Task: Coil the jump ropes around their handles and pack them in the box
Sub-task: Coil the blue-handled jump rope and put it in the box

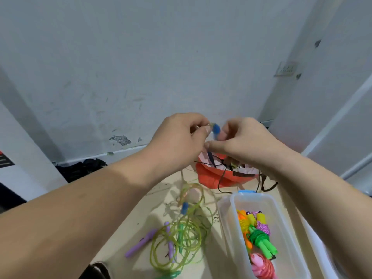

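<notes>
A blue handle (216, 128), blurred, is at centre. The left hand (177, 141) and right hand (241, 141) seem to pinch it. Its pale rope (203, 195) trails to the tabletop (128, 224) at 6 o'clock. Coiling looks barely begun, and winding comes next. The clear box (226, 218) at 5 o'clock holds coiled ropes.

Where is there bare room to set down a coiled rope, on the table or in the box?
The box is bare in its far half, between its blue clip and the packed ropes. So is the table strip between the left forearm and the loose rope tangle. Crowded: the tangle mid-table, and the orange bag with black cords behind it.
</notes>
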Demonstrator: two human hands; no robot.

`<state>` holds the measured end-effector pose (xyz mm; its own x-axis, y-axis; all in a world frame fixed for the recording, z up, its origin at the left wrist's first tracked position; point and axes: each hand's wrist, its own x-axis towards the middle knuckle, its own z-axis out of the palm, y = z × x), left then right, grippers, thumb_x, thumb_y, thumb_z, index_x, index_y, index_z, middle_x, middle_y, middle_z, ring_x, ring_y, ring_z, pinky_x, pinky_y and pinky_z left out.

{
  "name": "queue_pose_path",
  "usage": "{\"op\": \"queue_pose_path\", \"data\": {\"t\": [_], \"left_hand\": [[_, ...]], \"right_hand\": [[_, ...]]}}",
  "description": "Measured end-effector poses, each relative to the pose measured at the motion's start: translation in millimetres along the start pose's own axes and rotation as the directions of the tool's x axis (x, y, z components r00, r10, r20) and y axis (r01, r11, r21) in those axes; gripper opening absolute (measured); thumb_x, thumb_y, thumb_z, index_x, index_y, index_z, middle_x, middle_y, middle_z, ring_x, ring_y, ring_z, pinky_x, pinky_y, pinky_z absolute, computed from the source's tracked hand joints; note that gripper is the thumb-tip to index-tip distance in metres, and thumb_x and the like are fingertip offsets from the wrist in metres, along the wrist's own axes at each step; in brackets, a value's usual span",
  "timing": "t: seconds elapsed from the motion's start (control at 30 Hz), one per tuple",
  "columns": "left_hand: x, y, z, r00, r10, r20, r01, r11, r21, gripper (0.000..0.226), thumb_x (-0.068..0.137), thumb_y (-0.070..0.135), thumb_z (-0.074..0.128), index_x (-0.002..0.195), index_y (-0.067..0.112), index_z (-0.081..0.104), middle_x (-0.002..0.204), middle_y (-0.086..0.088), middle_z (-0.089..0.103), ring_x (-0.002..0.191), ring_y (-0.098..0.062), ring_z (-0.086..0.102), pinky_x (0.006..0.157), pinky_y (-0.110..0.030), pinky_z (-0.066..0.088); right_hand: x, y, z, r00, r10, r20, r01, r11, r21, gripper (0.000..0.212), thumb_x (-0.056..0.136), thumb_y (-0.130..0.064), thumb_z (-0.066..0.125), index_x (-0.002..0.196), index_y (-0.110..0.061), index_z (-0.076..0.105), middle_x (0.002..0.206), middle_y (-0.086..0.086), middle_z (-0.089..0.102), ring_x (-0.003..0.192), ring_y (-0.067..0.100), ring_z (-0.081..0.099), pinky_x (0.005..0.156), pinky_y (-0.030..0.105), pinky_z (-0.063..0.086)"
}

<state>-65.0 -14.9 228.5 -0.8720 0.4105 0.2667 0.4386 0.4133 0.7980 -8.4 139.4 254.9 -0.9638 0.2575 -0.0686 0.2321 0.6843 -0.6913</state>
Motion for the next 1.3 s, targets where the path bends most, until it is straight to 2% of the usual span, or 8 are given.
{"op": "queue_pose_path", "data": {"t": [0.2, 0.4, 0.63, 0.73, 0.87, 1.0, 1.13, 1.3], "left_hand": [[1.4, 5.0, -5.5, 0.999, 0.052, 0.012, -0.05, 0.992, -0.112, 0.014, 0.097, 0.026, 0.064, 0.093, 0.025, 0.077, 0.074, -0.008, 0.07, 0.057, -0.011, 0.054, 0.059, -0.027, 0.045], [-3.2, 10.5, -6.1, 0.992, 0.089, 0.09, -0.083, 0.994, -0.064, 0.023, 0.098, 0.02, 0.056, 0.083, 0.021, 0.073, 0.063, -0.001, 0.062, 0.05, -0.009, 0.042, 0.052, -0.026, 0.035], [-6.1, 20.1, -3.7, 0.992, 0.11, 0.065, -0.105, 0.992, -0.073, 0.014, 0.096, 0.018, 0.058, 0.085, 0.024, 0.063, 0.061, 0.007, 0.052, 0.052, -0.004, 0.043, 0.053, -0.018, 0.036], [-1.7, 12.2, -4.4, 0.997, 0.022, 0.071, -0.014, 0.993, -0.115, 0.02, 0.091, 0.012, 0.062, 0.106, 0.024, 0.059, 0.066, 0.005, 0.055, 0.051, -0.003, 0.048, 0.052, -0.016, 0.041], [-3.7, -12.1, -11.5, 0.88, -0.195, 0.433, 0.127, 0.975, 0.18, 0.013, 0.09, 0.009, 0.057, 0.092, 0.012, 0.069, 0.076, -0.004, 0.071, 0.062, -0.01, 0.065, 0.059, -0.025, 0.052], [-7.2, -31.4, -10.8, 0.766, -0.326, 0.554, 0.109, 0.915, 0.388, 0.027, 0.095, 0.002, 0.046, 0.096, 0.016, 0.069, 0.09, -0.001, 0.077, 0.078, -0.008, 0.071, 0.074, -0.026, 0.056], [-3.2, -16.4, -9.8, 0.908, -0.307, 0.287, 0.353, 0.928, -0.124, 0.02, 0.104, 0.003, 0.044, 0.107, 0.01, 0.063, 0.093, -0.015, 0.075, 0.078, -0.03, 0.077, 0.075, -0.043, 0.062], [6.3, 8.4, -15.8, 0.909, -0.375, 0.181, 0.393, 0.625, -0.674, 0.015, 0.106, 0.005, 0.047, 0.116, 0.0, 0.056, 0.1, -0.023, 0.073, 0.083, -0.03, 0.078, 0.073, -0.038, 0.065]], "right_hand": [[7.8, -5.6, 14.3, 0.898, -0.351, -0.266, 0.327, 0.936, -0.132, 0.065, 0.079, -0.023, 0.071, 0.138, -0.024, 0.043, 0.126, -0.003, 0.047, 0.116, 0.018, 0.051, 0.095, 0.029, 0.043], [3.4, -5.4, 11.1, 0.825, -0.536, -0.178, 0.448, 0.814, -0.369, 0.091, 0.07, -0.017, 0.056, 0.158, -0.017, 0.034, 0.154, 0.005, 0.044, 0.15, 0.031, 0.031, 0.121, 0.05, 0.03], [-0.5, -0.2, 8.3, 0.907, -0.411, -0.087, 0.391, 0.901, -0.187, 0.047, 0.089, -0.007, 0.049, 0.126, -0.034, 0.059, 0.087, -0.018, 0.07, 0.081, 0.01, 0.063, 0.073, 0.033, 0.052], [9.8, 1.6, 2.3, 0.954, -0.162, -0.252, 0.228, 0.939, 0.259, 0.032, 0.102, -0.01, 0.04, 0.104, -0.027, 0.067, 0.053, -0.01, 0.051, 0.044, 0.012, 0.048, 0.049, 0.027, 0.042], [11.2, 0.5, -10.1, 0.952, 0.197, -0.233, 0.016, 0.73, 0.684, 0.029, 0.1, -0.012, 0.039, 0.107, -0.019, 0.066, 0.053, -0.001, 0.041, 0.039, 0.02, 0.038, 0.045, 0.026, 0.037], [12.3, 12.0, -7.6, 0.952, 0.286, -0.108, -0.144, 0.731, 0.667, 0.025, 0.099, -0.012, 0.044, 0.112, -0.011, 0.065, 0.062, 0.006, 0.044, 0.042, 0.022, 0.045, 0.042, 0.029, 0.045], [12.0, 23.7, 2.9, 0.982, 0.188, 0.029, -0.175, 0.834, 0.523, 0.023, 0.092, -0.003, 0.054, 0.111, 0.001, 0.067, 0.063, 0.016, 0.055, 0.044, 0.021, 0.042, 0.044, 0.028, 0.036], [4.6, 23.4, 21.6, 0.933, 0.009, 0.359, -0.149, 0.919, 0.365, 0.025, 0.084, 0.0, 0.07, 0.109, 0.004, 0.068, 0.079, 0.017, 0.063, 0.05, 0.022, 0.046, 0.05, 0.029, 0.029]]}}
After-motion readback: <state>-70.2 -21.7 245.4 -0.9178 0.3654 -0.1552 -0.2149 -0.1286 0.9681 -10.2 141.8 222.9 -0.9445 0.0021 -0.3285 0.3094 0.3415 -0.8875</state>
